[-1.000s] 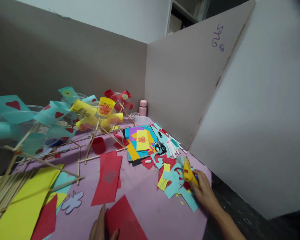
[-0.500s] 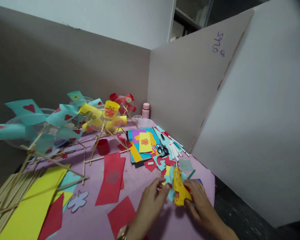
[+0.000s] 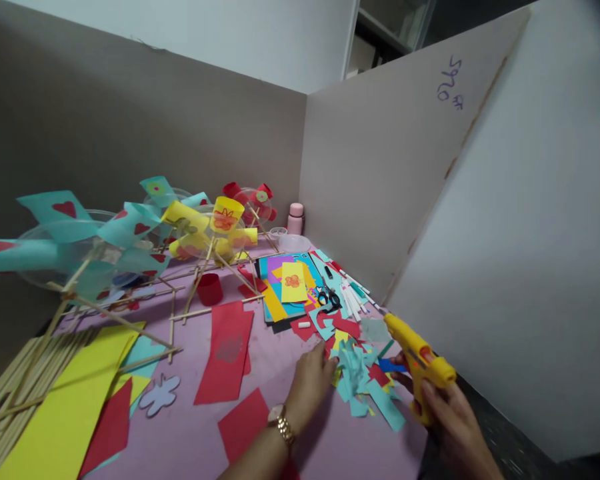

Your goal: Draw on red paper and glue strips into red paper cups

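The right hand [image 3: 450, 413] grips a yellow plastic glue gun [image 3: 414, 343] over the right edge of a pinkish-purple bench [image 3: 275, 360]. The left hand [image 3: 309, 379] is beside loose turquoise paper scraps [image 3: 354, 370]; whether its fingers hold any, I cannot tell.

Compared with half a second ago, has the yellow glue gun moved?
Yes: the yellow glue gun, in the right hand, has moved rightward, judged against the black-handled scissors.

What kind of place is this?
Probably a craft corner, maybe in a classroom or workshop. The right hand holds a yellow glue gun, and scissors and paper scraps lie on the table.
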A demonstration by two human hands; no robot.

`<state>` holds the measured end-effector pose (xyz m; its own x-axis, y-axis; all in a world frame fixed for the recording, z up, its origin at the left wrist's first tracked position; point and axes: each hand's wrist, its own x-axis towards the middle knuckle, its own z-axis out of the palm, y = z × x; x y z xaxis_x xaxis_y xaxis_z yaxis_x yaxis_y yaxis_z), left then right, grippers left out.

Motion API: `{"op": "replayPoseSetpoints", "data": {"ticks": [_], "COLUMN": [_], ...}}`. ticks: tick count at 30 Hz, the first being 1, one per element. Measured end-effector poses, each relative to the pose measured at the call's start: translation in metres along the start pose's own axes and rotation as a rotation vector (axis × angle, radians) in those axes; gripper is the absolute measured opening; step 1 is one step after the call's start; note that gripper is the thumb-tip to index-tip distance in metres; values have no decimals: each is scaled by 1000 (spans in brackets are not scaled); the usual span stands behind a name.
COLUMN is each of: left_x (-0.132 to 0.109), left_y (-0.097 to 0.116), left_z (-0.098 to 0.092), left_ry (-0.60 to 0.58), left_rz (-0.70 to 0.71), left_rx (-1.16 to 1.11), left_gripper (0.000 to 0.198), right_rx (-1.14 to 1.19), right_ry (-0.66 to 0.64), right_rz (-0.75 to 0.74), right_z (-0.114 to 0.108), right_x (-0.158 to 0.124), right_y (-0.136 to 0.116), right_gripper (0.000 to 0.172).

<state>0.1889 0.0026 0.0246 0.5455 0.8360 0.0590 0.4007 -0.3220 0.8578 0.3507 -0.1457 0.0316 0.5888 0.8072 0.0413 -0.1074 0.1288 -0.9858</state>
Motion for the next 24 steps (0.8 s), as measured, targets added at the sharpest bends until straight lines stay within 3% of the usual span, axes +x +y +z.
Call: {"op": "replayPoseSetpoints", "data": {"ticks": [3,5,7,9,12,16,20,22,24], "left_x": [-20,-44,-74,-105,-138,-148,-148,-151,-157], "left_y": [-3,-16,-38,-62,-86,-85,-80,-83,-87], "left_z": [-6,-14,-25,-34,-43,-43,-39,-37,-33], "left_ry": [4,-4,-26,-49,-31,-114,-236,-234,-191], "left_rz": [41,58,74,158,120,82,258,338,405], "left_rx": [76,121,176,391,656,723,703,750,799], "left_gripper": [48,48,46,48,65,75,75,75,76], "right_rx": [262,335,334,296,206,37,-154,-237,-326], "right_ry": [21,21,-25,-101,-210,-395,-440,-445,-456], "right_rz": [107,206,313,373,406,427,406,398,299], "right_z": [5,8,12,20,41,76,94,98,102], "right_x": [-1,-3,-6,-11,-22,-39,-56,-63,-67], "right_y": [-8,-9,-8,-6,-5,-5,2,5,7], "right_gripper": [41,38,37,36,39,47,54,59,58]}}
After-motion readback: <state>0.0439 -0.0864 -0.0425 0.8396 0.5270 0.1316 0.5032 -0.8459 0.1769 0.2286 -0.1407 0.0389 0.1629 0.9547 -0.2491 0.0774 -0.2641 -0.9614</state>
